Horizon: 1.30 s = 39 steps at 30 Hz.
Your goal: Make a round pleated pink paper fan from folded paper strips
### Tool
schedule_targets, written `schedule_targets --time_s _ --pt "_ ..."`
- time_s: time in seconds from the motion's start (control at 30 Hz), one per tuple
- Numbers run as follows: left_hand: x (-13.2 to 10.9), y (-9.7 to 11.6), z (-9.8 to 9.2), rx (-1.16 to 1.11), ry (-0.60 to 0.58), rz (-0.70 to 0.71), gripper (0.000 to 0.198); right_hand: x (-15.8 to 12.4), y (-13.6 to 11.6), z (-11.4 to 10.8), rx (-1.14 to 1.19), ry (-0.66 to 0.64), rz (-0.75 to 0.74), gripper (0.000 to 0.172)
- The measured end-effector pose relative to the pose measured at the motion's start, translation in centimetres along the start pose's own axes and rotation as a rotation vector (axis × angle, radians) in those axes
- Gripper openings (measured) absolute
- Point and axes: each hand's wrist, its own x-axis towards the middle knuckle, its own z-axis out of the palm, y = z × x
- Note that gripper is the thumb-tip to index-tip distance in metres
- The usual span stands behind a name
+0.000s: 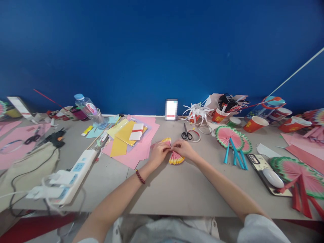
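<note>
A pleated paper piece (176, 158), pink with a yellow edge, is pinched at its middle and spreads out above and below the fingers. My left hand (160, 152), with a dark red bead bracelet on the wrist, closes on it from the left. From the right, my right hand (182, 148) grips the same middle, fingertips against those of my left hand. The fingers hide the pinched centre. Behind my right hand lie black-handled scissors (186, 135) and a roll of white tape (195, 136).
Pink sheets (149, 135) and yellow paper (118, 146) lie left of my hands, with a white power strip (80, 172) nearer the edge. Rightward are finished pink-green fans (229, 136), a phone (260, 172) bearing a white mouse (273, 178), and red cups (255, 124).
</note>
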Motion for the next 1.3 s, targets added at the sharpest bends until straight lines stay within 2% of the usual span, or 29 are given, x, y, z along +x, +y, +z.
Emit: schedule_targets --time_s 0.23,0.37,0.57,0.77,0.97,1.13,1.3 --pt "0.5 -0.4 -0.3 0.127 -0.105 0.136 0.009 -0.2 0.0 -0.4 0.134 -0.155 0.197 0.014" --pt "0.9 -0.9 -0.7 0.092 -0.157 0.184 0.011 -0.2 -0.2 -0.4 0.197 -0.180 0.191 0.017" --pt "0.5 -0.6 -0.4 0.146 -0.071 0.122 0.010 -0.2 0.0 -0.1 0.249 -0.145 0.187 0.018" --pt "-0.1 0.3 -0.2 0.224 0.004 0.026 0.009 0.1 0.9 0.2 0.195 -0.110 0.088 0.018" --pt "-0.2 0.2 0.2 0.105 0.059 -0.077 0.009 0.3 1.4 0.7 0.398 -0.107 0.202 0.021" --pt "-0.2 0.2 0.4 0.063 0.089 -0.088 0.010 0.2 1.4 0.9 0.484 -0.092 0.227 0.022" --pt "-0.2 0.4 0.3 0.163 0.076 -0.071 0.010 0.1 1.5 0.9 0.429 -0.085 0.174 0.025"
